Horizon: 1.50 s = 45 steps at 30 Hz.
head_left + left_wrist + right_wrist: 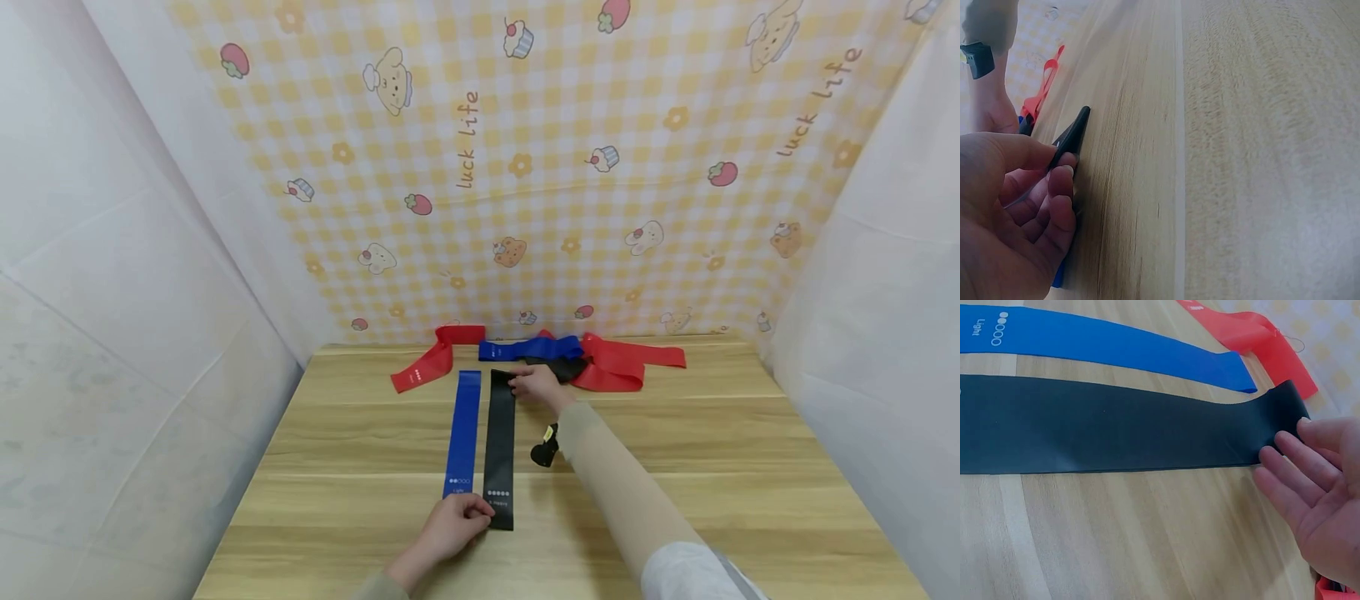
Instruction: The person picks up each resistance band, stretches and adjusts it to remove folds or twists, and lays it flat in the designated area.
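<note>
Black band (500,442) and blue band (463,425) are lying side by side on the wooden table (360,467) in the head view. Your left hand (456,527) is holding the black one's near end while your right hand (536,383) is gripping its far end, probably so the strip is lying straight. Behind, a red band (431,367) and a heap of bands (615,367) are lying by the patterned cloth (480,275). In the left wrist view, your thumb and index finger are pinching the black strip, whose end is tilting up between them, presumably for a firmer hold. In the right wrist view, your thumb is pressing at the far end, which is curving upward, seemingly pinched; the other fingers are resting loosely apart near its edge, and what is backing the thumb is partly hidden.
</note>
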### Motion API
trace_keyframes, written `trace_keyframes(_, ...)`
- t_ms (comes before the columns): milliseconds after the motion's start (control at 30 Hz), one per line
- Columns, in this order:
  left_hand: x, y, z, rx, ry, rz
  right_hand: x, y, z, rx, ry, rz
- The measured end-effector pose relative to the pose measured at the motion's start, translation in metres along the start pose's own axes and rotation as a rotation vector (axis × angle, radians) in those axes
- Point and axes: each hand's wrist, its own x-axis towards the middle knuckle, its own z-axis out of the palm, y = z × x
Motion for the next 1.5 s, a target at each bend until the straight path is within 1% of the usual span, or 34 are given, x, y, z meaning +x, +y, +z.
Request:
trace_keyframes(67,0.000,0.000,0.000,-0.001,0.001,0.001,0.000,0.002,0.000,-0.011,-0.033,0.001)
trace_keyframes(167,0.001,-0.001,0.001,0.000,-0.002,0.003,0.001,0.004,-0.001,-0.013,-0.057,0.018)
trace_keyframes(500,0.000,-0.001,0.001,-0.005,0.000,0.011,0.003,0.004,0.002,0.001,-0.082,0.046)
trace_keyframes(600,0.000,-0.001,0.001,-0.002,-0.001,0.015,0.004,0.005,0.003,0.012,-0.077,0.048)
trace_keyframes(867,0.002,-0.003,0.002,-0.012,0.003,0.027,0.009,0.010,0.006,0.045,-0.025,0.049)
trace_keyframes(1000,0.001,-0.002,0.001,-0.009,-0.002,0.012,0.012,0.011,0.008,0.083,-0.005,0.079)
trace_keyframes(1133,0.001,0.000,0.001,-0.006,-0.006,0.009,0.013,0.010,0.010,0.119,-0.006,0.098)
trace_keyframes(1233,0.000,0.001,0.002,-0.008,-0.002,0.019,0.012,0.009,0.011,0.145,-0.014,0.103)
trace_keyframes(1500,-0.001,0.000,0.001,-0.006,0.000,0.032,0.010,0.007,0.014,0.149,-0.041,0.096)
